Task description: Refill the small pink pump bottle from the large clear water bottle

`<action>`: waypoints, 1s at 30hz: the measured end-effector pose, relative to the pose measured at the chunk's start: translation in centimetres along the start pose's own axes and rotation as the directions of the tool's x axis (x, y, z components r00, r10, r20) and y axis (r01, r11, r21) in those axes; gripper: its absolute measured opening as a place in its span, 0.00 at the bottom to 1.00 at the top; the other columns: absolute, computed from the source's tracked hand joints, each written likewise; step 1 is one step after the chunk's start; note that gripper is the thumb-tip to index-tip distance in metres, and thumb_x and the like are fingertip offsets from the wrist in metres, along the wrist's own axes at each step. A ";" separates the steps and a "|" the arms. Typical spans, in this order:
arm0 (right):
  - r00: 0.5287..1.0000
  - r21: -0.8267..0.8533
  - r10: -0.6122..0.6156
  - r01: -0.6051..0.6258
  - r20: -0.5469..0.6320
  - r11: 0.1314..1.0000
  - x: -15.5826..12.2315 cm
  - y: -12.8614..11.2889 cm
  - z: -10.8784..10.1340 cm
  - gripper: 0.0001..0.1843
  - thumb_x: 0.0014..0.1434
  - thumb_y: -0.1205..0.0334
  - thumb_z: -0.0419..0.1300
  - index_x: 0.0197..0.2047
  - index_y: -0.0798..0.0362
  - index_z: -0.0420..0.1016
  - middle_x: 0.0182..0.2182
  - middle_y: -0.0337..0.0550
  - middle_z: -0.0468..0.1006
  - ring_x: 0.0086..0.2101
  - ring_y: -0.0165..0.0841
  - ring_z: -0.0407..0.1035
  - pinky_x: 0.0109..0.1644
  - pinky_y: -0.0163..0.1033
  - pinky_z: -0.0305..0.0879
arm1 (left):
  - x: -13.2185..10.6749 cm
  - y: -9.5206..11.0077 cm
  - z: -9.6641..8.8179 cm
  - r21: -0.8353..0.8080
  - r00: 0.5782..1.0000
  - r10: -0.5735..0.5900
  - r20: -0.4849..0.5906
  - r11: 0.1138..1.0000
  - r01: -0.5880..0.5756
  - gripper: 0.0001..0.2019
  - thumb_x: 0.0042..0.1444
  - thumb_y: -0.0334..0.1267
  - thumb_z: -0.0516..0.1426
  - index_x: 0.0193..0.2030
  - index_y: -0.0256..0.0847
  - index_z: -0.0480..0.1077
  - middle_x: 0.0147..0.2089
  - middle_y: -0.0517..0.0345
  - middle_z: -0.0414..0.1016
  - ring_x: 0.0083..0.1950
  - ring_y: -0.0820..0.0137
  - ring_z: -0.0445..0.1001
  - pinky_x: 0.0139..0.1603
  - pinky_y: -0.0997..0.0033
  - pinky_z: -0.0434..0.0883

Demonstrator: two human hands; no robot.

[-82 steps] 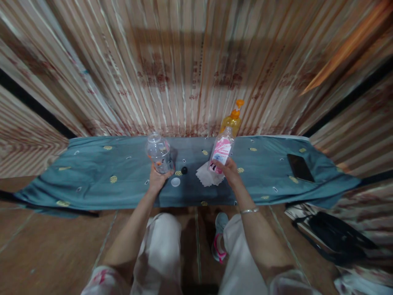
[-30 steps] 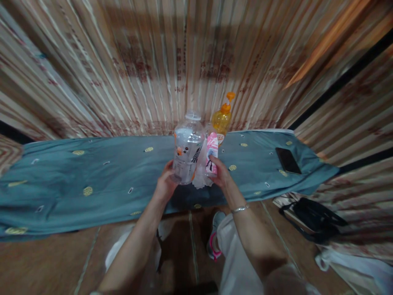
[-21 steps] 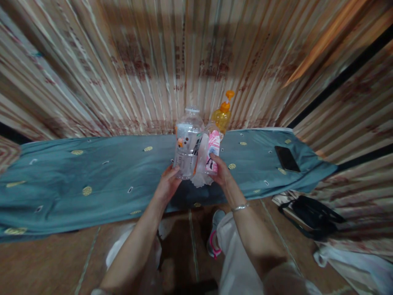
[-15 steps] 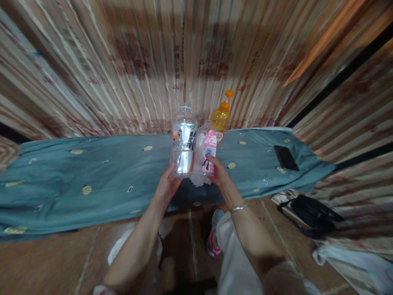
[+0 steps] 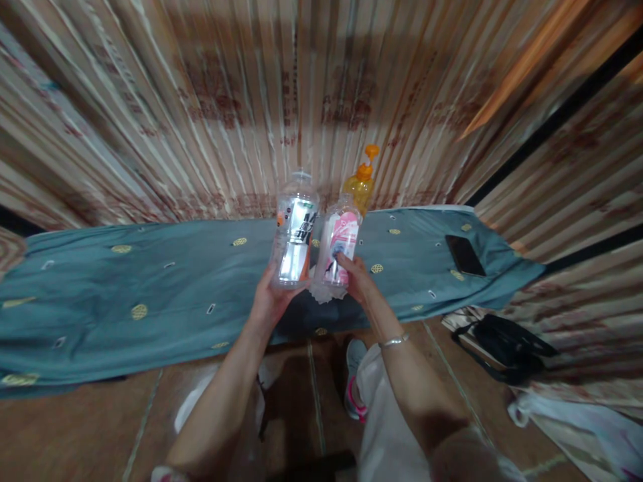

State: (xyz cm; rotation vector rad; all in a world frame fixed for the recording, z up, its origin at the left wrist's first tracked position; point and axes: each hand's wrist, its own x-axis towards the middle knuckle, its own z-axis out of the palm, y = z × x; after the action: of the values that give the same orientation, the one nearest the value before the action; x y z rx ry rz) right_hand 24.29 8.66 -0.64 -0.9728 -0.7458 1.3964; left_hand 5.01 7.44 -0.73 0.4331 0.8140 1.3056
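My left hand (image 5: 268, 299) is closed round the base of a clear wide plastic bottle (image 5: 295, 229) with a black and silver label, held upright above the cloth. Beside it, my right hand (image 5: 355, 281) grips a smaller clear bottle with a pink label (image 5: 339, 244), also upright. A crumpled white tissue (image 5: 321, 292) sticks out under the pink bottle, pinched in the same hand. The two bottles stand side by side, almost touching.
A blue-green patterned cloth (image 5: 151, 294) covers a long low table in front of a striped curtain. An orange pump bottle (image 5: 360, 184) stands at the back behind the held bottles. A black phone (image 5: 465, 254) lies at the right. A black bag (image 5: 505, 348) sits on the floor.
Both bottles have been lifted off the cloth and brought together at the middle. The clear bottle has turned, so that its black and silver label now faces me.
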 end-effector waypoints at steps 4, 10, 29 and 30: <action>0.992 -0.052 -0.093 0.089 -0.080 0.995 0.5 0.3 -0.6 0.28 0.41 0.39 0.79 0.39 0.48 0.83 0.33 0.39 0.86 0.36 0.39 0.80 0.44 0.44 0.79 | -0.1 0.6 -0.1 -0.009 1.000 0.019 -0.016 1.000 -0.019 0.22 0.54 0.49 0.67 0.53 0.42 0.78 0.52 0.47 0.84 0.55 0.49 0.82 0.51 0.46 0.81; 0.984 -0.083 -0.117 0.107 -0.132 0.991 0.8 0.7 -1.0 0.23 0.47 0.42 0.75 0.40 0.48 0.82 0.35 0.38 0.86 0.38 0.38 0.80 0.46 0.43 0.77 | -0.6 1.7 -0.4 -0.036 0.998 -0.006 -0.062 0.999 0.004 0.20 0.51 0.46 0.66 0.49 0.42 0.78 0.49 0.48 0.85 0.49 0.50 0.83 0.49 0.41 0.81; 0.980 -0.097 -0.165 0.154 -0.113 0.983 1.4 0.9 -1.1 0.25 0.34 0.54 0.81 0.36 0.46 0.79 0.34 0.34 0.86 0.38 0.36 0.78 0.49 0.42 0.74 | -0.5 2.7 -1.9 -0.086 0.998 0.065 -0.024 0.994 -0.067 0.19 0.47 0.44 0.65 0.46 0.45 0.77 0.48 0.50 0.85 0.50 0.50 0.82 0.48 0.40 0.81; 0.978 -0.095 -0.178 0.169 -0.105 0.981 1.5 1.0 -1.1 0.25 0.34 0.54 0.81 0.37 0.46 0.79 0.34 0.34 0.86 0.39 0.36 0.78 0.50 0.42 0.74 | -0.5 2.8 -1.9 -0.089 0.997 0.068 -0.026 0.994 -0.070 0.19 0.47 0.44 0.65 0.47 0.45 0.77 0.48 0.50 0.85 0.50 0.50 0.82 0.47 0.42 0.81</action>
State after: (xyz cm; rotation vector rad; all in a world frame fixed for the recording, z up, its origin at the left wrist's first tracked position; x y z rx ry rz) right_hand 24.88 9.93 -2.23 -1.0199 -0.7912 1.1559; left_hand 1.67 7.36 0.07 0.3785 0.7616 1.4078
